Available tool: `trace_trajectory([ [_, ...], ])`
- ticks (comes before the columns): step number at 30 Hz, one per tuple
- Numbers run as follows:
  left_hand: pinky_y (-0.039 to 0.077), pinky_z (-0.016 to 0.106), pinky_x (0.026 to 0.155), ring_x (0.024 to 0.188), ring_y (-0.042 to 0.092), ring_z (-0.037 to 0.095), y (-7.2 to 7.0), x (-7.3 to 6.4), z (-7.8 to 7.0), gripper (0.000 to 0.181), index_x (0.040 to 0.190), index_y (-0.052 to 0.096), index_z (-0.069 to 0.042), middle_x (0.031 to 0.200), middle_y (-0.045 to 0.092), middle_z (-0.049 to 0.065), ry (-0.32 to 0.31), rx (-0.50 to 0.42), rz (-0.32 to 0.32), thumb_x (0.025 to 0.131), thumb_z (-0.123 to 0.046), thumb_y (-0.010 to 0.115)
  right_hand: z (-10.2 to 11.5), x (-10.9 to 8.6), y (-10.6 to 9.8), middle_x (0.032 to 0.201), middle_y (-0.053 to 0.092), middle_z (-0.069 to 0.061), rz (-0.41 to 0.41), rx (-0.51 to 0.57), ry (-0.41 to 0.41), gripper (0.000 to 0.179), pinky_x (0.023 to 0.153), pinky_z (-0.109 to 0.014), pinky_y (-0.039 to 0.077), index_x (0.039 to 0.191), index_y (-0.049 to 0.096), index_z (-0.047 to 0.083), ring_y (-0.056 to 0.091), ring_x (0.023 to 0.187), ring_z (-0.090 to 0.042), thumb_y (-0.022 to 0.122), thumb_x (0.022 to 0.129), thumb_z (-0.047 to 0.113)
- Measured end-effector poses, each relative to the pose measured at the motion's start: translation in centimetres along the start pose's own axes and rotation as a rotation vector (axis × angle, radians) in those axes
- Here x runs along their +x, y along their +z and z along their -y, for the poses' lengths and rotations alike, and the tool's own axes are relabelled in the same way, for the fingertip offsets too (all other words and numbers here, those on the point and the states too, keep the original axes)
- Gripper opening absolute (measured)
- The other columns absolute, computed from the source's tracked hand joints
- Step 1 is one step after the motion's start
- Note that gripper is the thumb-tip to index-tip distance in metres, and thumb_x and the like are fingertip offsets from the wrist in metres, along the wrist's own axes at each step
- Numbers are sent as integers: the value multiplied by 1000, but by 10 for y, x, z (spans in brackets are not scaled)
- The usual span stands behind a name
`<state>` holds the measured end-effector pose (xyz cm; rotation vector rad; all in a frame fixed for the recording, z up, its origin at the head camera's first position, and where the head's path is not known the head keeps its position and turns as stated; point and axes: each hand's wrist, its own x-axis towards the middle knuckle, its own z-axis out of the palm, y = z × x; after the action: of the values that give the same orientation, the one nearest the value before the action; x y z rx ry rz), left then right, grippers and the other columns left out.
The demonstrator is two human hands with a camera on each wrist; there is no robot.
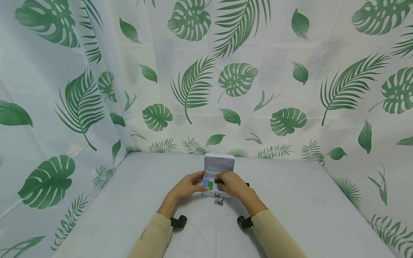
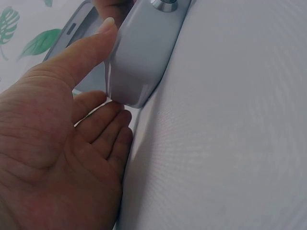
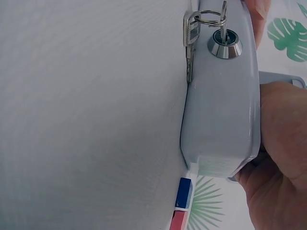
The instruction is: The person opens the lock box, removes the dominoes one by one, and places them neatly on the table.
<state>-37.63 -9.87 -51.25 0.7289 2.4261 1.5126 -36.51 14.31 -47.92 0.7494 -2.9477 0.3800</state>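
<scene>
A light grey metal cash box (image 1: pixel 209 194) stands with its lid (image 1: pixel 219 164) raised. My left hand (image 1: pixel 186 186) holds its left side, thumb over the rim and fingertips against the outer wall (image 2: pixel 136 62). Reaching into the box, my right hand (image 1: pixel 233 183) pinches a dark, flat bar (image 1: pixel 219 181); its fingertips are hidden in the right wrist view. Left of that bar, a blue piece (image 1: pixel 205 182) and a green piece (image 1: pixel 210 185) lie inside the box. One key sits in the front lock (image 3: pixel 225 45), and a second key (image 3: pixel 192 36) hangs from the ring.
A blue and red item (image 3: pixel 183 194) lies on the table by the box's right end. Past my right wrist a small dark thing (image 1: pixel 247 184) shows. White cloth (image 1: pixel 155 172) covers the table, and leaf-printed curtains (image 1: pixel 200 136) stand at the back and sides.
</scene>
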Motion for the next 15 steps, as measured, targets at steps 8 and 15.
trace_trajectory([
  [8,35,55,124,149,45,36,1,1,1,82,159,45,-18,160,50,6,-10,19,-5,89,-39,83,0,1,1,110,73,-10,3,-3,-1,22,97,-45,58,119,74,2,70,106,-27,72,97,7],
  [15,36,54,124,150,44,35,0,0,1,81,159,45,-17,161,48,5,0,1,-1,90,-37,83,-1,3,2,101,72,-7,9,11,-10,18,88,-42,59,113,75,3,67,92,-20,74,96,10],
])
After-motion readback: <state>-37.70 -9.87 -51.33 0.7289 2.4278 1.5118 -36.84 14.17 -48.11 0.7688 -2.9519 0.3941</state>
